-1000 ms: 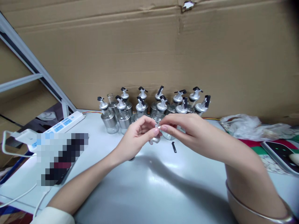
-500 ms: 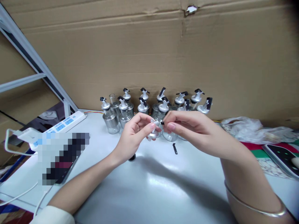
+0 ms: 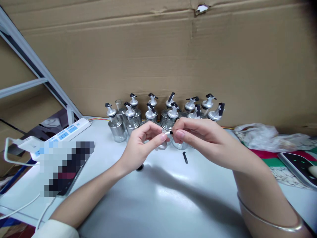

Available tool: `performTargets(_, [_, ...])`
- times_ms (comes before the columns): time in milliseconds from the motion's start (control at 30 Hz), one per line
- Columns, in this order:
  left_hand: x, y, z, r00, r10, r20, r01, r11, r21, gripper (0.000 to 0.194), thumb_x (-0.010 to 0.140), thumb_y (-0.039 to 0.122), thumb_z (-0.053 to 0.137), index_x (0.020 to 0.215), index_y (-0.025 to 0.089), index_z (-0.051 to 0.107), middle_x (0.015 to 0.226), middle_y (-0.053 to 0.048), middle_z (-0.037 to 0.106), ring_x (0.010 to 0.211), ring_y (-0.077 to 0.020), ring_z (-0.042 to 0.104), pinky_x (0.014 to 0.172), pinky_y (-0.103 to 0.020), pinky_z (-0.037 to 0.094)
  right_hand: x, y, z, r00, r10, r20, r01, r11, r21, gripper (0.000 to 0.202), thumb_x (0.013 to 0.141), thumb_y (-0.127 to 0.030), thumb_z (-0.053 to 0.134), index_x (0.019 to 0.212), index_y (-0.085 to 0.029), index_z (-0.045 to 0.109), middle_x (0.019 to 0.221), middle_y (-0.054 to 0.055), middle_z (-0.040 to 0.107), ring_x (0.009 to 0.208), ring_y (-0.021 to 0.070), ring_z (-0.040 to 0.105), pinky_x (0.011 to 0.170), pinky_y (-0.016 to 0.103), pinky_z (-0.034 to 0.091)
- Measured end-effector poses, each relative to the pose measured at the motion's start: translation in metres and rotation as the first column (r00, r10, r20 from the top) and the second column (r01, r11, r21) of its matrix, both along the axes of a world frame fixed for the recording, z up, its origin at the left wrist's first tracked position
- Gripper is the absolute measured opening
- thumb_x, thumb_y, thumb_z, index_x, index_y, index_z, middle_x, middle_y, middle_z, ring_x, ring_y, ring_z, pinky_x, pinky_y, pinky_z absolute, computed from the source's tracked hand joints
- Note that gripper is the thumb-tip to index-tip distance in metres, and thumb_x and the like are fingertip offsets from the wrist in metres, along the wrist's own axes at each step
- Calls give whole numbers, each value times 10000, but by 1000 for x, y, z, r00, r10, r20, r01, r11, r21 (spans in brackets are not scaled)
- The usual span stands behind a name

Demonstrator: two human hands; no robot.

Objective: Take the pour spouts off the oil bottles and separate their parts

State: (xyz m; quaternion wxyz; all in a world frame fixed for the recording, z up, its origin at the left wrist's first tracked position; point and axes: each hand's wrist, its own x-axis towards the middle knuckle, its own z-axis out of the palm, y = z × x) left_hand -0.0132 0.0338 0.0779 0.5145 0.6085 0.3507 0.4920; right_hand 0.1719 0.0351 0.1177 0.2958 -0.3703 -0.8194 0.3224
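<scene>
My left hand is closed on a silver bottle pourer, with its spout toward the right; the fingers cover part of it. Pinched between the thumb and fingertips of my right hand is a small black piece that meets the end of the spout. Most of that piece is hidden by the fingers. Below the hands, a thin black lever lies on the white table. A black round part sits by my left wrist, partly covered.
Glass bottles stand in rows at the back, most with silver pourers and black levers. Behind them rises a cardboard wall. A power strip and a phone-like device lie left. At right are a plastic bag and a black-topped device.
The pourer in my left hand has turned slightly, so its spout points more toward the black piece. My right hand has barely moved.
</scene>
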Motion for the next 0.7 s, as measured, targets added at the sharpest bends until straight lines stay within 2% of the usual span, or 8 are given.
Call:
performTargets(333, [-1, 0, -2, 999, -26, -25, 25, 1000, -2, 231, 764, 367, 660, 769, 154, 570, 721, -11, 634, 637, -105, 586, 593, -214, 454, -1, 0, 0, 1000, 22, 15, -21, 999, -27, 327, 896, -444, 453, 793, -172, 602, 685, 16, 579, 587, 106, 476, 528, 222, 379])
performTargets(567, [-1, 0, -1, 1000, -6, -21, 6, 1000, 3, 250, 758, 384, 663, 762, 154, 565, 709, -9, 636, 634, -104, 582, 578, -205, 445, 2, 7, -4, 989, 104, -106, -115, 988, -100, 208, 911, -303, 439, 862, -174, 596, 733, 27, 593, 685, 123, 544, 622, 249, 446])
performTargets(700, [-2, -1, -2, 999, -33, -15, 32, 999, -22, 243, 769, 371, 655, 769, 154, 547, 727, -22, 656, 653, -116, 600, 594, -215, 457, 3, 13, -9, 977, 104, -185, -135, 978, -162, 200, 910, -322, 455, 973, -172, 572, 744, 30, 591, 691, 126, 549, 618, 257, 457])
